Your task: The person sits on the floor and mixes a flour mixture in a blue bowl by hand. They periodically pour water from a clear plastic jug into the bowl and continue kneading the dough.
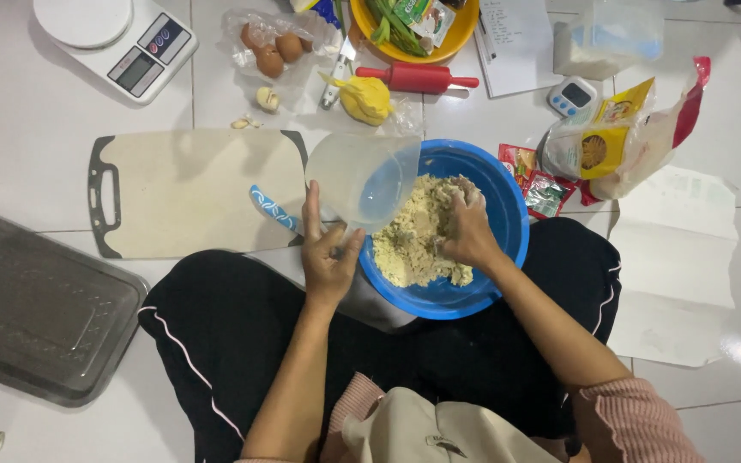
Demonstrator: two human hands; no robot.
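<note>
One head-worn camera is looking straight down from close above at the person's lap and the tiled floor (713,129) ahead.

Dough (418,236) in bowl (508,206); cutting board (190,193) left of bowl; tray (36,309) further left; scale (117,39) probably behind board.

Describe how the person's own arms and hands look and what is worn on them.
Both arms are bare from the elbow down. The left hand and right hand wear no gloves, and no rings or watch can be made out. Pink ribbed sleeves are pushed up near the elbows. The right hand's fingers carry pale crumbs.
</note>
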